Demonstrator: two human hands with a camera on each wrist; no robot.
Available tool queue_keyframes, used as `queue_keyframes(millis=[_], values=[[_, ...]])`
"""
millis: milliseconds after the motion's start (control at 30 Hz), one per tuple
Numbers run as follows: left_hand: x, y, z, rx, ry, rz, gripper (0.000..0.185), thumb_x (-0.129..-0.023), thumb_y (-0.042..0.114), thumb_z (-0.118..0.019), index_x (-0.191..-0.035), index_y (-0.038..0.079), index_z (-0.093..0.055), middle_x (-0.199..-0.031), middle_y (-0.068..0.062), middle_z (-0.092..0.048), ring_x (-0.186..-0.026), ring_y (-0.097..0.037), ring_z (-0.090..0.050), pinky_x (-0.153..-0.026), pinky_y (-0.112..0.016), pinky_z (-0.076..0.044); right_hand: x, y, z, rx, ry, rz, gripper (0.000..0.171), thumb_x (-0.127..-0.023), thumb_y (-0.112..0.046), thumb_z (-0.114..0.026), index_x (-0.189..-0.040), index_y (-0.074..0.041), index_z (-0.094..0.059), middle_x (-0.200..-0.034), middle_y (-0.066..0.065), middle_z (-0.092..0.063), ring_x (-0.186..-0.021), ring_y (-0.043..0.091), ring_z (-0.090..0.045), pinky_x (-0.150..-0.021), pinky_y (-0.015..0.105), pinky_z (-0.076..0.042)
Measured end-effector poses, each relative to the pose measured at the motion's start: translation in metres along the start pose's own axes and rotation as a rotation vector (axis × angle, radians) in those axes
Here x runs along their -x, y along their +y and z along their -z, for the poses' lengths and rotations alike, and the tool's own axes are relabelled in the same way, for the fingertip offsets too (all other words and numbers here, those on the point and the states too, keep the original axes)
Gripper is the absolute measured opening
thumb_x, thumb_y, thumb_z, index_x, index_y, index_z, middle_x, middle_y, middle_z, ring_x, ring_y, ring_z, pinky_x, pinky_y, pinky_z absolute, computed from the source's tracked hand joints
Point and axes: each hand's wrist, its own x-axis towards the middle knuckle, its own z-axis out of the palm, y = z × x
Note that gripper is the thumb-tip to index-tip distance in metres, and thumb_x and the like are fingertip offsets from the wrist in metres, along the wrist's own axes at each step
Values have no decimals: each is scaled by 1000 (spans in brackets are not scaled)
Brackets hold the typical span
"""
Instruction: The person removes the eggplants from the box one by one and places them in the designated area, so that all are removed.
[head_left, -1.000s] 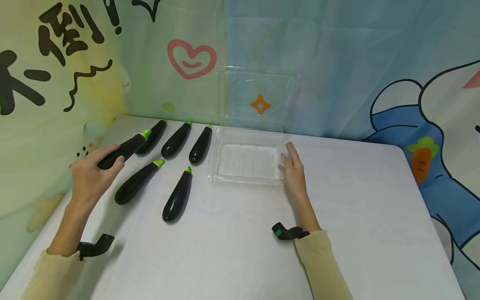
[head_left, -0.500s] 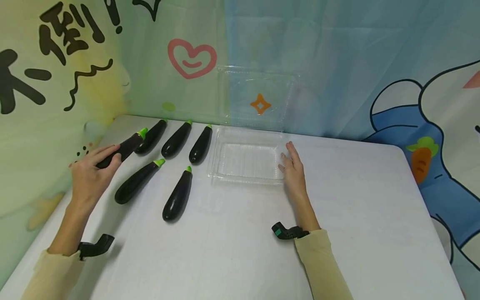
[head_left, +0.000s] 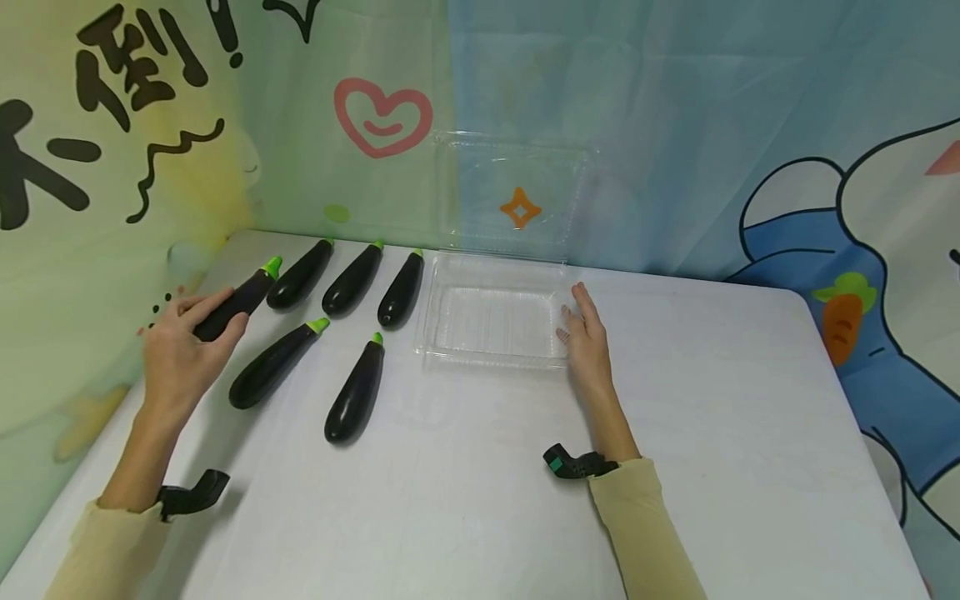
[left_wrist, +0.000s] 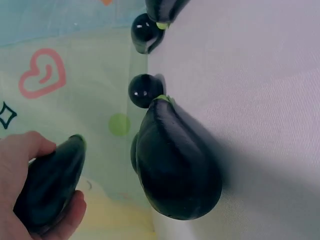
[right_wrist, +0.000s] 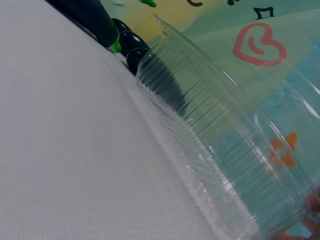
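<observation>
My left hand (head_left: 183, 337) grips a dark purple eggplant (head_left: 234, 302) with a green stem, lifted a little at the table's left. In the left wrist view the held eggplant (left_wrist: 50, 187) sits in my palm, and another eggplant (left_wrist: 172, 160) lies close beside it. A clear plastic container (head_left: 491, 323) stands in the middle with its lid (head_left: 517, 196) open against the backdrop. My right hand (head_left: 585, 333) rests with straight fingers on the container's right rim. The right wrist view shows the ribbed container wall (right_wrist: 225, 150) up close.
Three eggplants (head_left: 352, 279) lie in a back row left of the container, two more (head_left: 273, 365) (head_left: 355, 390) in front of them. A printed backdrop (head_left: 675, 125) closes the rear and left. The white table (head_left: 712, 417) stretches to the right and front.
My left hand has shifted the held eggplant slightly left, away from the back row. The right hand and container have not moved.
</observation>
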Motion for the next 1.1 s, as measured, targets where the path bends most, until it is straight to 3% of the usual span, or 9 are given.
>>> queue_keyframes(millis=[100,200,267,333,433,533,700,967,1100], values=[[1,0,1,-40,-3,28,37,-82,17,-72,-117,9,-71,-110,-27,-68,-88,-43,-62,-62,-24,-30,-3,5,1,-14,-5,1,51,-105,-15,-31,-155,-8,-21,-165,3,-9,-149,30,-22,-114,46,-35],[3,0,3,-78,-2,60,40,-83,22,-70,-122,17,-69,-107,-21,-72,-70,-14,-61,-55,-19,-28,-9,16,1,-22,-4,3,52,-105,-15,-31,-155,-10,-20,-165,0,-9,-150,28,-22,-114,46,-35],[4,-1,4,-96,-1,83,42,-83,24,-69,-125,21,-68,-104,-18,-73,-60,6,-47,-51,-18,-27,-13,24,1,-18,0,7,52,-105,-17,-31,-155,-11,-21,-165,-3,-9,-150,26,-22,-113,45,-36],[5,-2,4,-106,-6,94,42,-84,25,-69,-125,24,-67,-101,-18,-74,-56,12,-35,-48,-20,-26,-16,31,1,-13,7,19,52,-105,-19,-32,-155,-11,-21,-165,-5,-9,-150,24,-22,-113,44,-36],[5,-5,4,-109,-12,78,38,-85,24,-67,-122,21,-69,-99,-23,-73,-53,0,-35,-46,-23,-25,-19,35,1,-5,14,31,52,-105,-21,-32,-155,-12,-21,-165,-7,-10,-149,24,-23,-113,44,-37],[7,-8,1,-92,-2,29,33,-86,19,-65,-118,15,-72,-101,-25,-72,-57,-21,-51,-50,-21,-28,-19,36,1,-3,16,37,52,-105,-21,-33,-155,-12,-22,-165,-7,-10,-149,24,-24,-112,44,-37],[11,-11,-3,-36,0,-19,28,-89,15,-65,-115,8,-72,-105,-25,-71,-88,-42,-67,-65,-12,-32,-16,32,2,-6,6,39,52,-105,-21,-32,-155,-11,-20,-165,-5,-9,-149,24,-23,-113,45,-36],[15,-14,-1,-67,-61,30,48,-71,17,-85,-117,10,-71,-105,-24,-71,-76,-31,-59,-56,-11,-29,-17,34,1,-19,5,34,52,-105,-20,-32,-156,-14,-20,-165,-7,-9,-150,21,-21,-114,45,-35],[16,-16,2,-102,-78,78,47,-72,21,-84,-117,14,-72,-106,-24,-71,-73,-27,-59,-52,-13,-28,-18,35,2,-19,8,34,53,-105,-21,-32,-156,-13,-20,-165,-8,-9,-149,23,-24,-113,44,-36]])
